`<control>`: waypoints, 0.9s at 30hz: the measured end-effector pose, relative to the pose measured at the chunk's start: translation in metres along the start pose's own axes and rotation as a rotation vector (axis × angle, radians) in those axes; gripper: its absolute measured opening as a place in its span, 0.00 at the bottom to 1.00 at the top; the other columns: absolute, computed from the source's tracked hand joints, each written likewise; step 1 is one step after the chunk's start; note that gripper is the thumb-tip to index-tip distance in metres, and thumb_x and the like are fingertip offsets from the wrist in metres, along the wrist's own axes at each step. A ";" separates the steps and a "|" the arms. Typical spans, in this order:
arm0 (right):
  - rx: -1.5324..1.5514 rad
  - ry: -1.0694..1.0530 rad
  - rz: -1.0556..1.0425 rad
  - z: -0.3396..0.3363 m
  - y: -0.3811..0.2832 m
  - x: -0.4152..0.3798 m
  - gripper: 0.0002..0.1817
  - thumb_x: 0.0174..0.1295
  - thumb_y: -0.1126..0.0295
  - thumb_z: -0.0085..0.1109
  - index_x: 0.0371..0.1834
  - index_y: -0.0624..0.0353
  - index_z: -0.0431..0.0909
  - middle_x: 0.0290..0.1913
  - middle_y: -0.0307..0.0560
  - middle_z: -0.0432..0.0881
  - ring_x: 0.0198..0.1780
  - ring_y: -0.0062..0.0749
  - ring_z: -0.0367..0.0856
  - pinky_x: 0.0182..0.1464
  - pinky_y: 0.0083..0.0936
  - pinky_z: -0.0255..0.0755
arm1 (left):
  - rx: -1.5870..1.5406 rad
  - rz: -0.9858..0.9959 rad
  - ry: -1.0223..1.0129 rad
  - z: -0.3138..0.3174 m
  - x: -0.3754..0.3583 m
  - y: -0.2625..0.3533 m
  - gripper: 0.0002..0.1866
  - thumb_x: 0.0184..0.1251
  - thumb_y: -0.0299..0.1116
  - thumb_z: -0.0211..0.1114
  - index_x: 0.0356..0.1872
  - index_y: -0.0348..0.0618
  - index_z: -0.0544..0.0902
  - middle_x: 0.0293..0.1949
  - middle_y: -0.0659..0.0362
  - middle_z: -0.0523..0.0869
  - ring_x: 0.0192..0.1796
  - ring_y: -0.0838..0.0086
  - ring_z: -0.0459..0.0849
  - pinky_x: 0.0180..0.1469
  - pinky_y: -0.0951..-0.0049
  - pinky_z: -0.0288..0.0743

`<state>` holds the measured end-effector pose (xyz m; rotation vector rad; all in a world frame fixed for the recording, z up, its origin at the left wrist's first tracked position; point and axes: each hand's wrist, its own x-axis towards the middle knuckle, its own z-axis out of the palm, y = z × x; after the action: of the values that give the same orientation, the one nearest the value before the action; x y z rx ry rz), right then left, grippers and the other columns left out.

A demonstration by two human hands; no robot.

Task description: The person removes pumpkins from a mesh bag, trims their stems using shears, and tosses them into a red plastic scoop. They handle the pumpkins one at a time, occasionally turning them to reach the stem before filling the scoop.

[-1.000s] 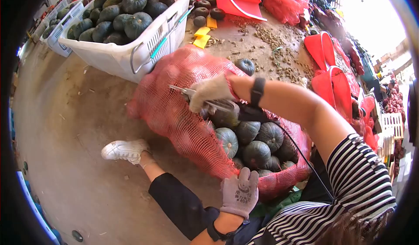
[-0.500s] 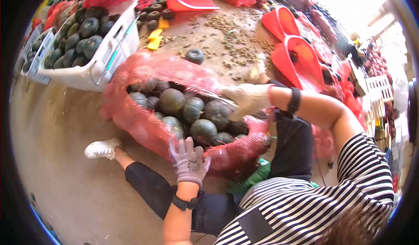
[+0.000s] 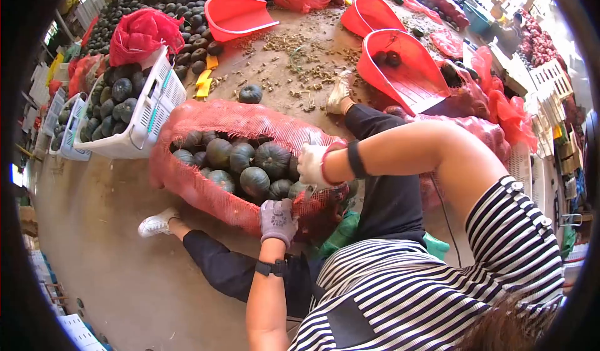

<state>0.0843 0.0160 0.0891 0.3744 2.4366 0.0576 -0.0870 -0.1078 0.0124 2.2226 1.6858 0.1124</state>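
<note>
A long red mesh bag [image 3: 212, 208] lies on the floor between my legs. A wide slit along its top bares several dark green pumpkins [image 3: 255, 182]. My left hand [image 3: 279, 221], in a grey-purple glove, is closed on the near edge of the slit, fingers curled over the mesh. My right hand [image 3: 312, 165], in a pale glove, is closed above the bag's right end. It grips a thin grey metal tool [image 3: 309, 192], mostly hidden by the hand; its exact kind cannot be made out.
White crates of pumpkins [image 3: 134, 129] stand at left, one topped with a bundled red net [image 3: 145, 35]. A loose pumpkin [image 3: 250, 93] sits beyond the bag. Red scoops [image 3: 406, 70] and yellow pieces [image 3: 204, 84] lie on the littered floor. Filled mesh bags [image 3: 487, 132] are at right.
The view has shifted. My right hand has moved toward the bag's right end with the metal tool. My left hand, spread before, has curled onto the mesh edge.
</note>
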 end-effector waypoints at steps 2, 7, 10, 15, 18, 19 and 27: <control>0.011 -0.052 0.060 0.021 -0.019 0.032 0.13 0.58 0.55 0.64 0.44 0.42 0.89 0.42 0.37 0.89 0.48 0.38 0.88 0.47 0.49 0.78 | 0.035 0.004 -0.017 0.005 0.001 -0.002 0.13 0.54 0.41 0.74 0.36 0.49 0.85 0.38 0.53 0.88 0.46 0.54 0.85 0.50 0.52 0.76; 0.257 -0.218 0.017 0.011 -0.047 -0.003 0.15 0.55 0.62 0.67 0.47 0.45 0.87 0.42 0.41 0.89 0.46 0.43 0.89 0.41 0.39 0.83 | 0.181 -0.052 -0.123 0.008 -0.006 -0.001 0.13 0.55 0.43 0.73 0.39 0.53 0.84 0.38 0.56 0.88 0.44 0.58 0.87 0.47 0.53 0.77; 0.445 -0.063 -0.021 0.039 -0.052 -0.051 0.14 0.56 0.58 0.65 0.44 0.50 0.86 0.41 0.47 0.89 0.45 0.49 0.89 0.44 0.41 0.82 | 0.215 -0.043 -0.102 0.013 -0.039 -0.018 0.12 0.58 0.45 0.71 0.39 0.55 0.83 0.38 0.57 0.87 0.44 0.60 0.87 0.46 0.53 0.76; 0.324 0.143 0.167 0.012 -0.054 -0.046 0.16 0.58 0.52 0.64 0.39 0.50 0.88 0.40 0.47 0.89 0.46 0.44 0.88 0.48 0.54 0.77 | 0.236 -0.076 -0.180 0.007 -0.057 -0.020 0.10 0.58 0.43 0.71 0.36 0.54 0.83 0.36 0.58 0.85 0.45 0.61 0.85 0.47 0.55 0.75; -0.084 -0.039 0.099 -0.022 -0.068 -0.015 0.18 0.62 0.52 0.62 0.48 0.50 0.89 0.45 0.45 0.90 0.50 0.42 0.86 0.49 0.59 0.75 | 0.233 -0.029 -0.097 0.006 -0.062 -0.020 0.09 0.57 0.41 0.70 0.36 0.54 0.83 0.36 0.59 0.85 0.45 0.61 0.84 0.47 0.55 0.75; -0.086 -0.106 0.120 -0.006 -0.083 0.016 0.19 0.62 0.54 0.62 0.50 0.50 0.89 0.46 0.45 0.89 0.51 0.42 0.86 0.51 0.57 0.75 | 0.230 -0.006 -0.065 0.007 -0.063 -0.021 0.08 0.57 0.40 0.69 0.36 0.54 0.83 0.36 0.60 0.85 0.45 0.61 0.84 0.47 0.55 0.75; 0.809 -0.311 0.029 0.065 -0.111 -0.019 0.22 0.61 0.60 0.60 0.57 0.57 0.81 0.49 0.56 0.88 0.51 0.52 0.87 0.52 0.44 0.80 | 0.128 -0.238 -0.151 0.036 -0.151 -0.102 0.09 0.54 0.40 0.69 0.30 0.47 0.85 0.31 0.51 0.87 0.35 0.58 0.86 0.42 0.57 0.76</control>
<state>0.1108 -0.0993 0.0344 0.7043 2.0453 -0.9232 -0.2143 -0.2349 -0.0324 2.0389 1.9014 -0.2222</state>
